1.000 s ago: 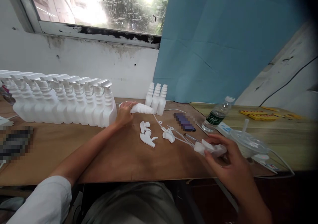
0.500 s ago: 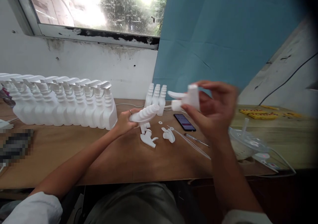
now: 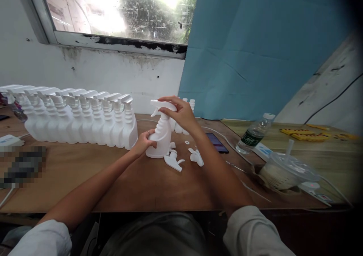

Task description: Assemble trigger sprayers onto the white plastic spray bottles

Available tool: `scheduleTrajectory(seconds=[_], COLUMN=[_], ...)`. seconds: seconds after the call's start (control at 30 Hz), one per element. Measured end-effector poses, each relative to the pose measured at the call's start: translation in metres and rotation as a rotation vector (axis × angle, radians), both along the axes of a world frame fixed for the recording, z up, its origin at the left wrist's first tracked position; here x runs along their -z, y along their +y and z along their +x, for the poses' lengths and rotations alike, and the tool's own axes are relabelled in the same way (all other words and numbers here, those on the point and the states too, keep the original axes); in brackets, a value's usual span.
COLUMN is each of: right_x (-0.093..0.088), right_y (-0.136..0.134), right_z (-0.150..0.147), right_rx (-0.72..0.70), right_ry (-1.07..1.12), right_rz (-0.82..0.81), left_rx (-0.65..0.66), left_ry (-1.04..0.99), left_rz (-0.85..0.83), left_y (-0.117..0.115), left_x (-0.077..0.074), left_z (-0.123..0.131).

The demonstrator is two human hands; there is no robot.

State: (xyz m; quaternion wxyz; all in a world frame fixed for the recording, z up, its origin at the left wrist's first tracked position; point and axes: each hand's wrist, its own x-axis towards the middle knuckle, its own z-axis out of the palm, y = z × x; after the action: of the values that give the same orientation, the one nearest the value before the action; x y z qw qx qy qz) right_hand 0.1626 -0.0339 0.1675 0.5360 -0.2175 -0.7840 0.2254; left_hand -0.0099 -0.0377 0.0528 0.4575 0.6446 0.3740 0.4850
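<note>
A white spray bottle (image 3: 161, 142) stands upright on the brown table, and my left hand (image 3: 145, 143) grips its lower body from the left. On top of its neck sits a white trigger spray head (image 3: 164, 104). My right hand (image 3: 181, 114) is closed around that head from above and the right. Just right of the bottle's base lies a loose trigger head (image 3: 173, 160), with another white sprayer part (image 3: 196, 157) farther right. Several white bottles (image 3: 193, 105) without heads stand partly hidden behind my right hand.
A row of white bottles with spray heads (image 3: 85, 116) lines the left. On the right are a phone (image 3: 217, 142), a water bottle (image 3: 252, 135), a lidded drink cup (image 3: 285, 171), a thin tool (image 3: 236, 166) and yellow packets (image 3: 304, 134).
The bottle was tilted in my left hand and is now upright on the table. My right hand has moved left, bringing the trigger head with its tube onto the bottle's neck.
</note>
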Motion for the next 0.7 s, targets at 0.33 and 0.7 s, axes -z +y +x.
scheduleTrajectory(seconds=[0.33, 0.7], right_x=[0.027, 0.059], right_y=[0.014, 0.021], right_z=[-0.012, -0.028], right_rx=[-0.184, -0.193], right_ry=[0.222, 0.404], right_rz=[-0.247, -0.394], left_rx=[0.011, -0.022], left_ry=[-0.244, 0.13], left_rz=[0.242, 0.46], left_y=[0.01, 0.009], left_x=[-0.017, -0.125], left_z=[-0.002, -0.015])
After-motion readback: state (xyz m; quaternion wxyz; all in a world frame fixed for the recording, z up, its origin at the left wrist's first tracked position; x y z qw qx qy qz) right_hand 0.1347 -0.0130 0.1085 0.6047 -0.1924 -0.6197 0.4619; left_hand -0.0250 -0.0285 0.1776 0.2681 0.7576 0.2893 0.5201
